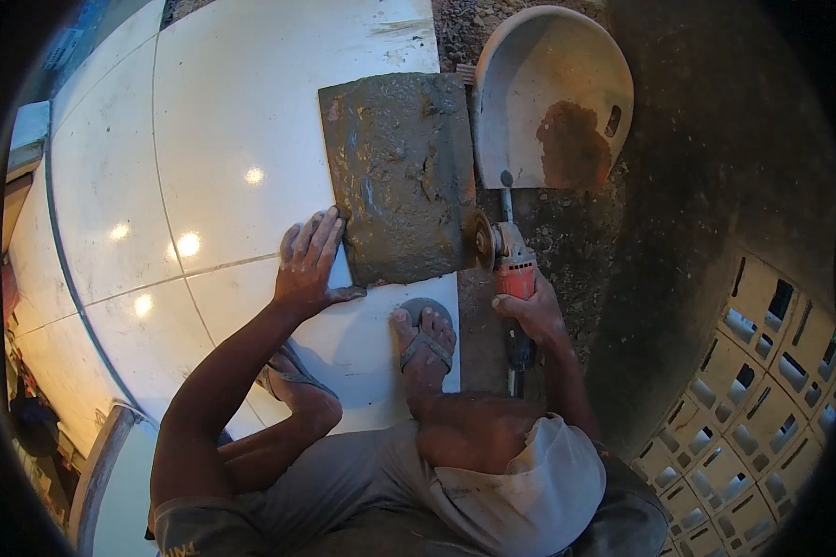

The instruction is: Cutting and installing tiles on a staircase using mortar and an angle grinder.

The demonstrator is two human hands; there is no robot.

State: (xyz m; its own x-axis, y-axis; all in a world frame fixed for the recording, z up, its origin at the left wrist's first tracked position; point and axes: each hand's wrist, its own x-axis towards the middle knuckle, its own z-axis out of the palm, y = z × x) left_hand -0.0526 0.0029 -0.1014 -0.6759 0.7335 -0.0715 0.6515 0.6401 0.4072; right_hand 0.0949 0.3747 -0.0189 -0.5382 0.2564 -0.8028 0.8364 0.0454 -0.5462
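Angle grinder (pixel 516 277) gripped in right hand (pixel 537 314), left hand (pixel 306 269) spread against the mud-coated slab (pixel 399 176): I read edge-trimming, next needing steady feed of the cutting disc (pixel 484 239).

Right hand (pixel 541 314) gripping grinder (pixel 515 278), left hand (pixel 306 277) at muddy slab (pixel 399 176); white tiles (pixel 228 111)

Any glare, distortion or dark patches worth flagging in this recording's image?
Head view: bright glare spots on the glossy white floor tiles; head view: those tiles bow toward the black fisheye rim; head view: the area right of the angle grinder falls into deep shadow; head view: the cutting disc is too small to judge for spin blur.
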